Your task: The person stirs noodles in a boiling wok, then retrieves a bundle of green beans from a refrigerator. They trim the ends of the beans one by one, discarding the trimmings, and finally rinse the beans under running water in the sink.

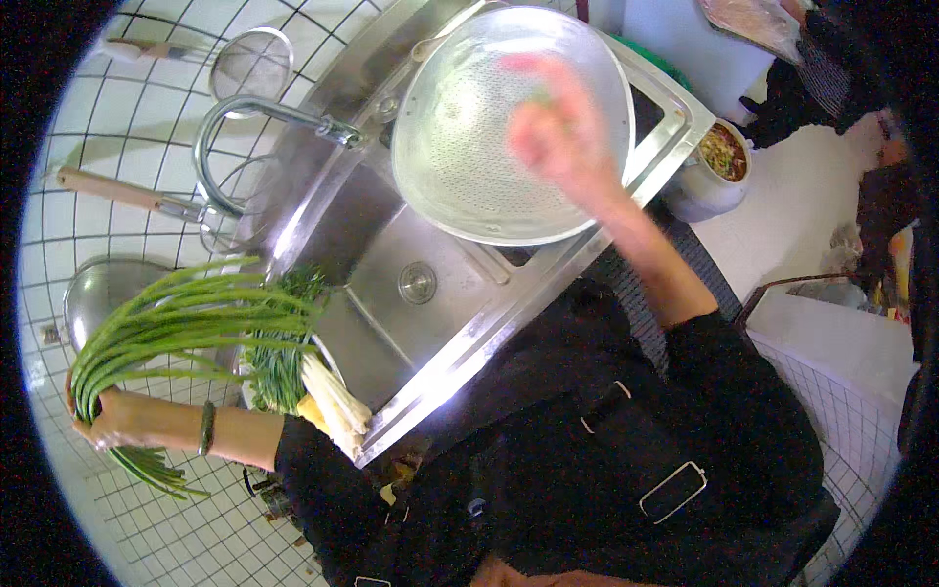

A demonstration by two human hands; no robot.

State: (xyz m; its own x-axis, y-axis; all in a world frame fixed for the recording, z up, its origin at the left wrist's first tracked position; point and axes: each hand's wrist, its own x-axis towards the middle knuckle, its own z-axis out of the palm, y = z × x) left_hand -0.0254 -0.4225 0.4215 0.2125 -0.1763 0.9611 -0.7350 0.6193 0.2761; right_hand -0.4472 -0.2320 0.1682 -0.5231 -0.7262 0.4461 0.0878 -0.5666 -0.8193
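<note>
At the far left, my left hand [106,420] grips a bunch of long green stalks [176,323], perhaps yardlong beans or garlic scapes. They arch up and over toward the sink, and their other ends hang below the fist. A large perforated metal colander [455,161] sits across the far part of the stainless steel sink [389,301]. Blurred by motion, my right hand [554,136] is over its bowl. A small green patch shows near those fingers, but whether they hold anything is unclear.
A curved faucet [220,125] rises beside the sink. Chopped-looking greens [282,367] and white stalks [334,396] lie at the sink's near left corner. A strainer [253,70] hangs on the tiled wall. A white bucket of scraps [704,183] stands right of the sink.
</note>
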